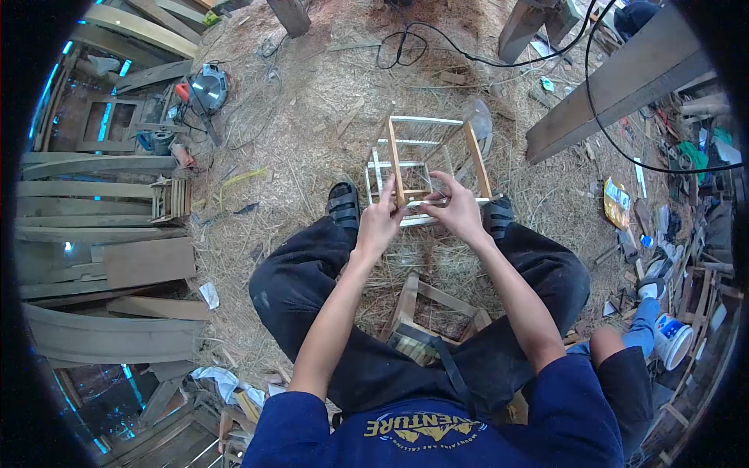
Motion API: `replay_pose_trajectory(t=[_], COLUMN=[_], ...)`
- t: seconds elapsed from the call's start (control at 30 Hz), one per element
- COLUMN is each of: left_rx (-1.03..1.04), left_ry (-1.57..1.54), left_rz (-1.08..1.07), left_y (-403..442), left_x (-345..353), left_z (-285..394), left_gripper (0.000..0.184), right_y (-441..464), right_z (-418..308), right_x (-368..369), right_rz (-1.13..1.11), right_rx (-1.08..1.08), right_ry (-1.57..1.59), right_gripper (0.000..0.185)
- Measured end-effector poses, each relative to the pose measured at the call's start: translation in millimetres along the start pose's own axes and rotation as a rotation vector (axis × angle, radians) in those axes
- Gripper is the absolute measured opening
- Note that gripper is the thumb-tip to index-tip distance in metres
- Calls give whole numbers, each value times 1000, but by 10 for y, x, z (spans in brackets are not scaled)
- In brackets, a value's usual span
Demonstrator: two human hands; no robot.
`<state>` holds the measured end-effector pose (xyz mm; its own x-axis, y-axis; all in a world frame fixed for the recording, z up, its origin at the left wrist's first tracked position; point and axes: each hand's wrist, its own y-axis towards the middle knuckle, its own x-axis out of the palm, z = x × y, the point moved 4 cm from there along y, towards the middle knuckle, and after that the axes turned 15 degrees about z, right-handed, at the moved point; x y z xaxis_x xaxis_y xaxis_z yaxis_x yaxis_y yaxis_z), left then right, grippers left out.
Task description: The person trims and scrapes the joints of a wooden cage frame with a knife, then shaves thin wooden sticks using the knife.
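A small wooden cage frame [475,156] with thin bars stands on the ground between my feet. My left hand [380,222] grips its near left corner, the index finger stretched along the upright post. At the near rail, my right hand [458,214] holds the frame with thumb and fingers, its index finger arched above the rail. The two thumbs come close together over this rail. Whether a small part sits between the fingertips is too fine to make out.
Under me is a wooden stool [421,343]. A circular saw [209,90] lies at the upper left, near stacked boards [148,261]. A thick beam [616,86] and a black cable [484,58] cross the upper right. Another person's leg [644,320] and a white bucket [672,343] are at the right.
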<state>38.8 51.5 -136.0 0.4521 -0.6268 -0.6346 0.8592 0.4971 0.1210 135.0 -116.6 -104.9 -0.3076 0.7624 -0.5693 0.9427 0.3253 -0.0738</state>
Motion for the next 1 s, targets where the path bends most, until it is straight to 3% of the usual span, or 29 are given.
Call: replay_pose_trajectory(t=[0.33, 0.47, 0.57, 0.6, 0.7, 0.73, 0.83, 0.87, 1.0], left_rx=[-102, -154, -77, -133, -25, -46, -32, -144, -98], left_ry=[108, 185, 332, 357, 308, 327, 232, 113, 189], left_rz=[-127, -238, -344, -429, -330, -360, -252, -326, -146], left_y=[2, -61, -118, -134, -297, -348, -520, -611, -979], left_x=[-102, -298, -468, -475, -635, -718, -976, -1120, -1669], left_z=[-99, -13, 72, 40, 64, 129, 147, 164, -21], left_gripper=[95, 91, 89, 91, 91, 86, 81, 78, 74], right_y=[-32, -57, -84, -85, -67, -140, -244, -243, -381], right_z=[-118, -276, -302, -361, -426, -653, -932, -962, -1305], right_x=[215, 299, 339, 324, 407, 289, 230, 268, 354], right_rz=[-112, -113, -52, -51, -21, -13, 50, 21, -40], right_rx=[26, -148, -368, -378, -450, -459, -508, -596, -639], right_ry=[-27, -138, -414, -421, -492, -438, -235, -118, 91], right_gripper=[71, 71, 59, 41, 44, 28, 18, 16, 23])
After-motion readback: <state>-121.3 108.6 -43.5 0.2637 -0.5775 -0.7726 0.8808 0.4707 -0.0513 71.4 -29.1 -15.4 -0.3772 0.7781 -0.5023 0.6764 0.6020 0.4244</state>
